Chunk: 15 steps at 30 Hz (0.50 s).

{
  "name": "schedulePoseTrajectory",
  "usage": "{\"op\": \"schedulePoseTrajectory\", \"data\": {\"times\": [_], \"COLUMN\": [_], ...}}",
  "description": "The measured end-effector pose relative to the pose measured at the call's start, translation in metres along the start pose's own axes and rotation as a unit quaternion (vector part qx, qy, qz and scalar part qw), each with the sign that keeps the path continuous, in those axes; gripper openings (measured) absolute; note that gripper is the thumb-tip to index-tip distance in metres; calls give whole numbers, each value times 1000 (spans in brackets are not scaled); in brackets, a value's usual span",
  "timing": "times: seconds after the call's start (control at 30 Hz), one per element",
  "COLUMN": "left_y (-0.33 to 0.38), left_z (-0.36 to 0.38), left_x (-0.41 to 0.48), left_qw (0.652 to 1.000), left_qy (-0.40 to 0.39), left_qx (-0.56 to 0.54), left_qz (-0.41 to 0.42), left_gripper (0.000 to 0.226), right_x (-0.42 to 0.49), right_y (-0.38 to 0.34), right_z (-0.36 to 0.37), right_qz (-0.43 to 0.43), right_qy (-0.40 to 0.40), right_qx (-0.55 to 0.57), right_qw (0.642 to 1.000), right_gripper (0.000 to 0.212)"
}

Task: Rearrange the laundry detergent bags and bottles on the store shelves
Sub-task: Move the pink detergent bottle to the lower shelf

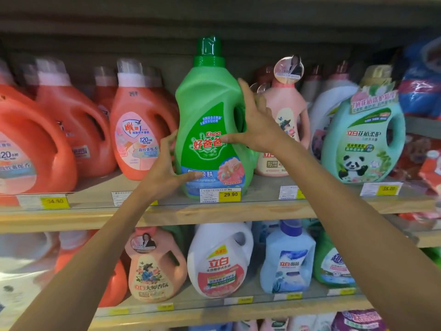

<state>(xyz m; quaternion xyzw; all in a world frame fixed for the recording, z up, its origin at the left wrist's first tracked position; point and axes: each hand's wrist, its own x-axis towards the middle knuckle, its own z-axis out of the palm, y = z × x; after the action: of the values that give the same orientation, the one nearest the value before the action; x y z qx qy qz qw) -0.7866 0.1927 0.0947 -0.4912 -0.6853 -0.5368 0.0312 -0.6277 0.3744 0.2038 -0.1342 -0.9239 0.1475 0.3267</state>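
Note:
A tall green detergent bottle (210, 103) with a green cap stands upright near the front edge of the upper wooden shelf (214, 212), above a 29.90 price tag. My left hand (164, 168) grips its lower left side, thumb across the front label and fingers curled at the edge. My right hand (257, 125) holds the bottle's right side at the handle, with the thumb on the front label and the fingers reaching up along and behind the handle.
Orange bottles (140, 130) crowd the shelf to the left. A pink bottle (286, 120) and a teal panda bottle (362, 139) stand to the right, with blue bags (422, 80) beyond. The lower shelf holds pink (155, 266), white (219, 259) and light blue (286, 259) bottles.

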Motion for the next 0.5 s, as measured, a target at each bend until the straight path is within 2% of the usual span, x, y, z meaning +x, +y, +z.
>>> {"op": "schedulePoseTrajectory", "data": {"times": [0.33,0.43,0.5], "left_y": [4,5,9], "left_z": [-6,-10,-16], "left_x": [-4,-13,-25], "left_qw": [1000,997,995], "left_qy": [-19,-30,-42], "left_qx": [23,66,89], "left_qz": [-11,-15,-13], "left_gripper": [122,109,101], "right_x": [-9,-24,-41], "right_y": [-8,-12,-18], "right_z": [1,0,0], "right_qz": [15,17,1], "right_qy": [9,9,22], "right_qx": [-27,-76,-151], "right_qw": [999,997,988], "right_gripper": [131,122,104]}}
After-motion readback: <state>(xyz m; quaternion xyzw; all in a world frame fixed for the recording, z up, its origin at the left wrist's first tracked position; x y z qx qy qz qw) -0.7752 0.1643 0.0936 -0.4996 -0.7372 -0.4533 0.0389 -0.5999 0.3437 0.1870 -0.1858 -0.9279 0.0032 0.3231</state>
